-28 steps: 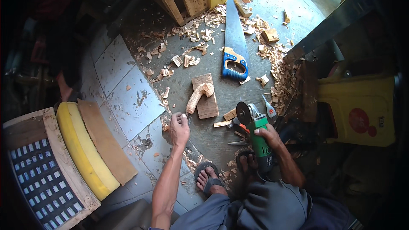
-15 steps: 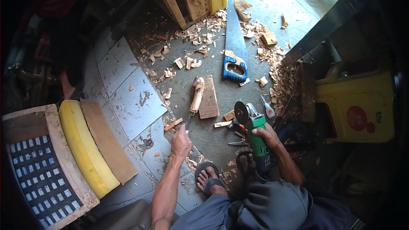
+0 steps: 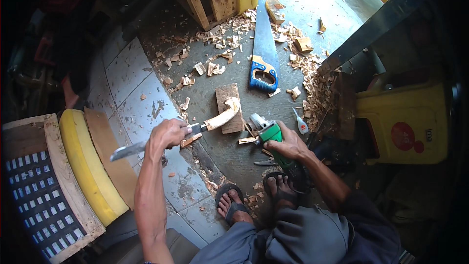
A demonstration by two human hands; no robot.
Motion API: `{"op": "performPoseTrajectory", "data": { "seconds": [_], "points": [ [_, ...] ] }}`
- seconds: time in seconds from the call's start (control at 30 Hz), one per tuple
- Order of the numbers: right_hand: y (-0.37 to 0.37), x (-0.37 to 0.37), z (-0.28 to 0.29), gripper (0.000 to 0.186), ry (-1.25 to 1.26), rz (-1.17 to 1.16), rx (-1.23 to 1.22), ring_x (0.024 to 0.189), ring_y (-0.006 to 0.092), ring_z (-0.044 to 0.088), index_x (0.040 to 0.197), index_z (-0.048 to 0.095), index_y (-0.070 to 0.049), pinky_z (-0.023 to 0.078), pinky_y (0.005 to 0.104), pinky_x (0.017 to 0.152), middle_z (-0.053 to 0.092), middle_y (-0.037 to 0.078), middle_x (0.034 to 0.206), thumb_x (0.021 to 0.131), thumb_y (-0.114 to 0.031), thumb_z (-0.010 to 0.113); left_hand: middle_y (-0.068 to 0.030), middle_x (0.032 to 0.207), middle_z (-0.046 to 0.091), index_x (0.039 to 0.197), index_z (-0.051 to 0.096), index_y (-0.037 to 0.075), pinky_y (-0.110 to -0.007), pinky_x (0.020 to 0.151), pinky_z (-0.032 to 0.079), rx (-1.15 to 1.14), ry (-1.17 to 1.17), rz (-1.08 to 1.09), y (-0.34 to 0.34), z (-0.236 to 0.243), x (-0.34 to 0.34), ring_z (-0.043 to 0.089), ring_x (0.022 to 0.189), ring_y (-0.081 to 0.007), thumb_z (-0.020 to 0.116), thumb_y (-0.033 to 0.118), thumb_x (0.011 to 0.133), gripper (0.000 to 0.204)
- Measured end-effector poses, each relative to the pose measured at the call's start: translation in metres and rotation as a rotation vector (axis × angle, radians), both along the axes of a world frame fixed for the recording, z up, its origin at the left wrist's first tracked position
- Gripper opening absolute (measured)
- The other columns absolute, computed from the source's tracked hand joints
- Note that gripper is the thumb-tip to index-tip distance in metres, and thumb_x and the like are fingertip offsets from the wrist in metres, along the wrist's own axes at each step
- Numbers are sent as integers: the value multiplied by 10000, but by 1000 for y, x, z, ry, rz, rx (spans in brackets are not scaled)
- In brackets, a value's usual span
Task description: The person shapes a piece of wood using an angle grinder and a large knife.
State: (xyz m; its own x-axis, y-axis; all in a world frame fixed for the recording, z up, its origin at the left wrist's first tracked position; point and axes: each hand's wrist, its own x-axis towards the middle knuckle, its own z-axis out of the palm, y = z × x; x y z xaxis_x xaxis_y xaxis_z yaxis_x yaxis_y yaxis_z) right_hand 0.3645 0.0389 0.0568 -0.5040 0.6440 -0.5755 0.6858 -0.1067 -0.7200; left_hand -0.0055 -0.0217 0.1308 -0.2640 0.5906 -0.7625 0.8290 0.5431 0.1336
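Observation:
My left hand is closed around a knife near the base of its blade. The long grey blade points left; its curved, rough-carved wooden handle points right, above a wooden block on the floor. In my right hand is a green angle grinder, gripped round its body. The grinder's metal head is turned toward the knife handle and stays apart from it. Its disc is hard to make out from here.
A handsaw with a blue handle lies ahead among wood shavings. A white-handled pointed tool and a pliers-like tool lie near the grinder. At left stand a yellow padded piece and a wood-framed black lattice; a yellow container is at right.
My left hand has moved left and up, swinging the knife from pointing toward me to nearly sideways. My right hand has shifted left and up, tilting the grinder's head toward the knife handle.

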Motion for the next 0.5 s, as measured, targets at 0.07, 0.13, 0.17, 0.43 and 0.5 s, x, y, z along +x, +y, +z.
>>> {"op": "performPoseTrajectory", "data": {
  "seconds": [0.07,0.13,0.17,0.43,0.5],
  "points": [
    [6,-20,24,910,-139,93,50,1013,450,679,1442,384,-8,521,478,893,673,323,1088,725,-464,711,-133,723,685,940,753,113,-462,664,487,111,81,-156,3,2,-2,646,670,-293,619,358,959,281],
    [14,-27,25,939,-143,199,196,1001,489,664,1456,319,48,519,498,907,660,356,1072,746,-437,696,-138,767,698,948,761,131,-474,688,498,109,146,-181,10,13,8,658,710,-316,630,364,950,268],
    [16,-32,26,939,-150,225,242,999,488,664,1457,316,59,521,498,907,660,353,1077,752,-433,693,-140,788,705,952,765,141,-480,701,503,107,180,-193,14,18,13,665,730,-327,636,367,946,261],
    [26,-46,23,948,-211,304,487,916,475,682,1514,269,51,551,519,820,634,332,1125,794,-402,688,-180,897,737,1005,776,136,-479,787,554,75,240,-188,20,45,38,719,874,-365,650,363,933,269],
    [27,-43,27,942,-237,341,496,888,468,686,1519,271,35,556,526,777,637,317,1096,802,-406,693,-195,912,742,1007,780,115,-473,790,563,66,246,-191,23,49,44,729,879,-370,660,350,925,276]
  ]
}}
